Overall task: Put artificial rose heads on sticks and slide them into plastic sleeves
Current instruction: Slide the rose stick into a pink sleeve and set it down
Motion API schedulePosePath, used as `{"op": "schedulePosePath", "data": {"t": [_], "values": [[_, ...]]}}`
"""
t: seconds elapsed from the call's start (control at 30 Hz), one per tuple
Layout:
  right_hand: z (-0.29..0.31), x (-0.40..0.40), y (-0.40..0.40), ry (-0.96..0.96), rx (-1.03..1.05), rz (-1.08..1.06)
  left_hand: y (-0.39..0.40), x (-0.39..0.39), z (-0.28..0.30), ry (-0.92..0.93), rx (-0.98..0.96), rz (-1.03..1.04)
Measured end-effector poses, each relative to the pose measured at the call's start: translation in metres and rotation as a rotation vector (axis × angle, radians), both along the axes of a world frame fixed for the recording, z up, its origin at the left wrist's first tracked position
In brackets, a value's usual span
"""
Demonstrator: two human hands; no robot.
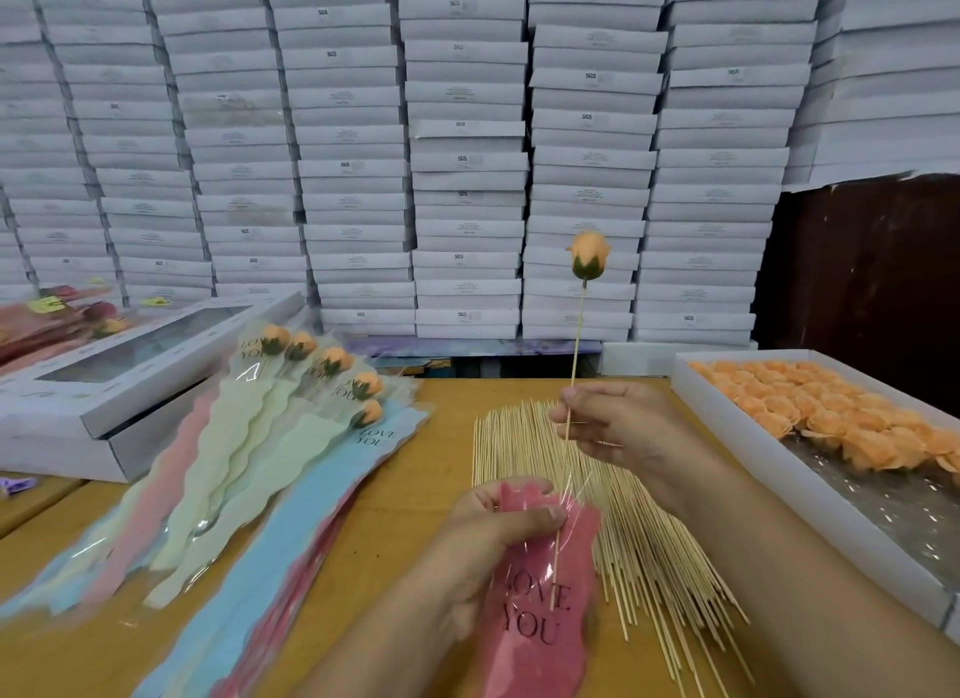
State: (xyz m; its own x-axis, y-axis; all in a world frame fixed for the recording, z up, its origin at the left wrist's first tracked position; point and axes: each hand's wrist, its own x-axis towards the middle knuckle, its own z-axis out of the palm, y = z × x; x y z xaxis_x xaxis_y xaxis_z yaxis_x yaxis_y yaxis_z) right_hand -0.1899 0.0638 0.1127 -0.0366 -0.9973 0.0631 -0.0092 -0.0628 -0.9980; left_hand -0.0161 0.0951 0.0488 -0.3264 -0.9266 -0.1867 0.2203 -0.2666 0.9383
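- The right hand (605, 422) pinches a thin wooden stick (575, 349) topped with an orange fabric rose head (589, 258).
- The left hand (498, 531) grips a pink plastic sleeve (540, 619), with the stick's lower end inside.

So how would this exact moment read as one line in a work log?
step: sleeving | right hand: pinches thin wooden stick topped by orange rose head | left hand: grips pink plastic sleeve | stick tip: inside sleeve
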Motion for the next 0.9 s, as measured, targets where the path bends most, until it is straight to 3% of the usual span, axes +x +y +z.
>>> {"op": "schedulePosePath", "data": {"t": [0.53,0.7,0.9], "values": [[-0.015,0.003,0.005,0.1,0.057,0.043,-0.002,0.001,-0.001,0.011,0.05,0.03],[0.007,-0.003,-0.005,-0.018,-0.001,-0.011,0.003,0.002,-0.003,-0.007,0.042,-0.001],[0.007,-0.005,-0.005,-0.002,-0.011,-0.022,0.002,0.003,-0.006,-0.008,0.029,0.005]]}}
